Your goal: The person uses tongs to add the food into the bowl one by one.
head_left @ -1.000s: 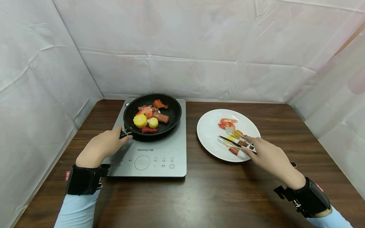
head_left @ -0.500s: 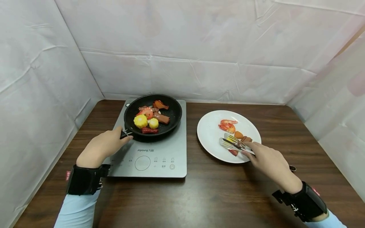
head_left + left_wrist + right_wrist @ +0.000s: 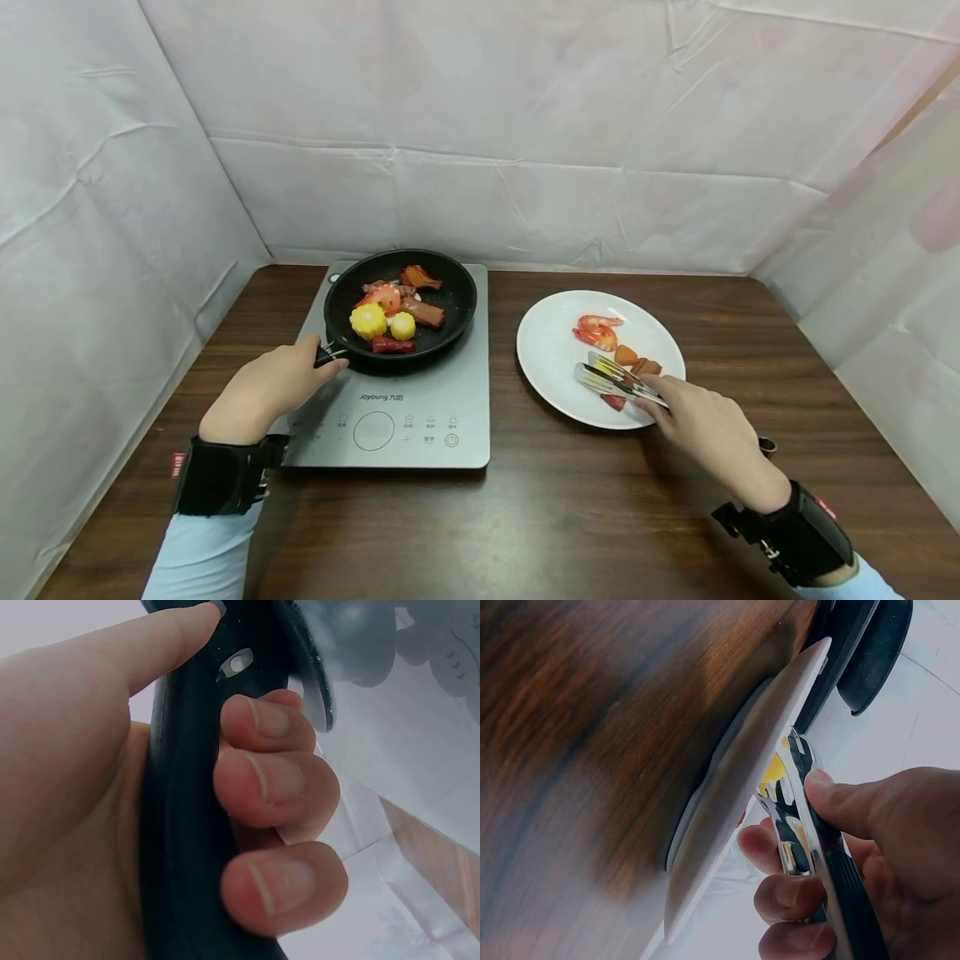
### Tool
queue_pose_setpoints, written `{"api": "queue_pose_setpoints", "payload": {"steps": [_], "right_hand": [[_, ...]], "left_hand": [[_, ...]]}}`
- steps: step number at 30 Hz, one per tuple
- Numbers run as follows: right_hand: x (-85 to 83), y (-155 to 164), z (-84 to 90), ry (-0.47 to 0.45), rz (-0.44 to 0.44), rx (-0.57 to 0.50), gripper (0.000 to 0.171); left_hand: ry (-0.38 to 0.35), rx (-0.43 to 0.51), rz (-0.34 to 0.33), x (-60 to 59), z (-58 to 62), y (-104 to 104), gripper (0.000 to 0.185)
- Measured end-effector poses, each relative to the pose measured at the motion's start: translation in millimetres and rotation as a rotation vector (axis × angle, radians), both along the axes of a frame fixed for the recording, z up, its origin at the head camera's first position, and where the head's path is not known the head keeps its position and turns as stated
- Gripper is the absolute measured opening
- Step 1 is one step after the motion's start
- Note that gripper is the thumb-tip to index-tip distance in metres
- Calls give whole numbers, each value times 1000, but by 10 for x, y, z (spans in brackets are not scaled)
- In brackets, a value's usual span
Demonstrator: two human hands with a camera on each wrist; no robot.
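Observation:
My left hand (image 3: 266, 387) grips the black handle (image 3: 184, 847) of a frying pan (image 3: 459, 287), fingers curled round it in the left wrist view. In the pan lie corn pieces (image 3: 368, 320), a tomato slice (image 3: 386, 297) and brown meat pieces (image 3: 423, 312). My right hand (image 3: 705, 425) holds metal food tongs (image 3: 626, 388) low over a white plate (image 3: 543, 367). Between the tong tips shows a yellow piece (image 3: 774, 772), partly covered by them. Shrimp (image 3: 597, 336), an orange slice (image 3: 626, 356) and brown chunks (image 3: 647, 367) lie on the plate, some partly hidden by the tongs and hand.
The pan stands on a flat silver induction cooker (image 3: 450, 400) at the left of the dark wooden table (image 3: 517, 517). White sheeting (image 3: 487, 208) walls the table at the back and both sides. Bare wood separates the cooker from the plate.
The tongs' two arms have come closer together around the yellow piece, and the right hand has shifted slightly. The left hand and the pan stay in place.

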State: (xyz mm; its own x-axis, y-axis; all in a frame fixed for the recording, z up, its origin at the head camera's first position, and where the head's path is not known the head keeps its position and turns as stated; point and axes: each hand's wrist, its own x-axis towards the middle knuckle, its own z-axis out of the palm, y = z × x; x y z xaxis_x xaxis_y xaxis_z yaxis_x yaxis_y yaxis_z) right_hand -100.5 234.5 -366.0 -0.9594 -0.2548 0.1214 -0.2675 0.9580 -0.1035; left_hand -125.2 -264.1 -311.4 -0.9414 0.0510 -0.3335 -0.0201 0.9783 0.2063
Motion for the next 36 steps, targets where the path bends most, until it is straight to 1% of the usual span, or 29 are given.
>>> {"api": "queue_pose_setpoints", "payload": {"steps": [6, 12, 15, 21, 29, 36], "right_hand": [[8, -2, -1, 7, 6, -1, 36], [19, -3, -17, 34, 21, 6, 34], [23, -2, -28, 44, 28, 13, 34], [29, -7, -23, 48, 11, 6, 33], [14, -42, 104, 92, 29, -19, 35], [-56, -131, 219, 90, 43, -26, 37]], "left_hand": [[5, 6, -5, 1, -5, -10, 67], [10, 2, -3, 26, -8, -18, 72], [15, 2, -8, 29, -2, -20, 72], [17, 10, -12, 20, 8, -11, 69], [18, 15, -10, 18, 8, -6, 65], [7, 19, -3, 16, 13, -7, 66]]}}
